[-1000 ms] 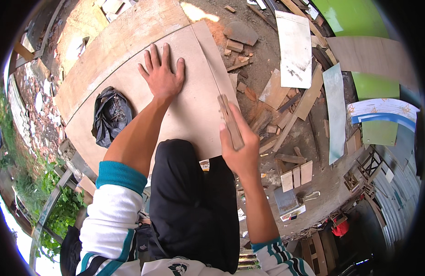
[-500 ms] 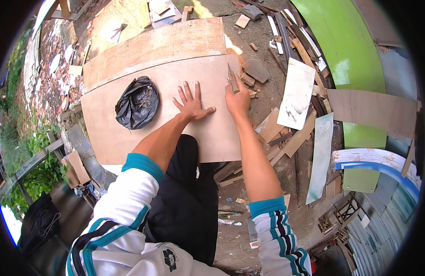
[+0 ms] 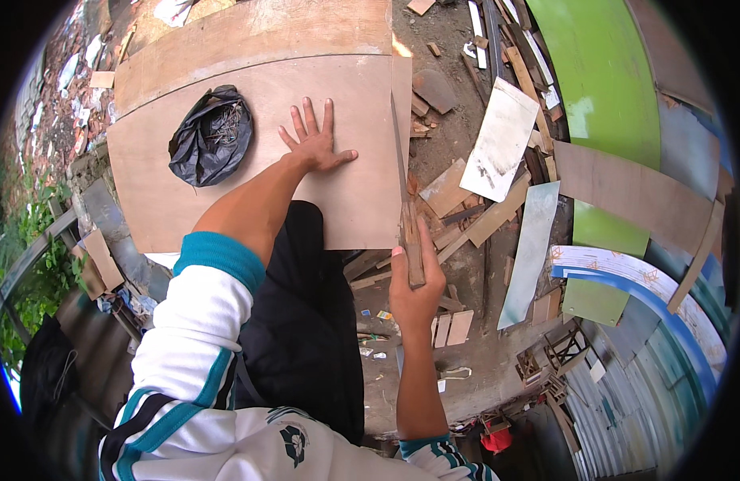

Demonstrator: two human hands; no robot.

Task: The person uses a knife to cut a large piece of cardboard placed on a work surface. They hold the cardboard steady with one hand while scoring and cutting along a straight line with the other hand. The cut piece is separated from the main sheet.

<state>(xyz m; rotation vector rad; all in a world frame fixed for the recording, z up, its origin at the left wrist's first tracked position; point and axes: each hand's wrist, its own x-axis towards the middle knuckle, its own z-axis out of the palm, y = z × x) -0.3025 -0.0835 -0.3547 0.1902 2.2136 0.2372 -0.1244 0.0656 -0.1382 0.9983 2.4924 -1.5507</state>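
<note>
Upper right: we note a long green panel (image 3: 598,88). Right of centre: a stained white board (image 3: 500,140) among wood scraps (image 3: 443,191), a pale strip (image 3: 530,255) below. Lower right: grey corrugated sheets (image 3: 626,405), a red object (image 3: 496,440). Left edge: we record leafy plants (image 3: 41,240).

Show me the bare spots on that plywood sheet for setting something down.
The plywood sheet is bare between the left hand and the wooden-handled tool in the right hand, and below the black plastic bag, left of the left forearm. Crowded: right of the sheet, where wood offcuts overlap.
</note>
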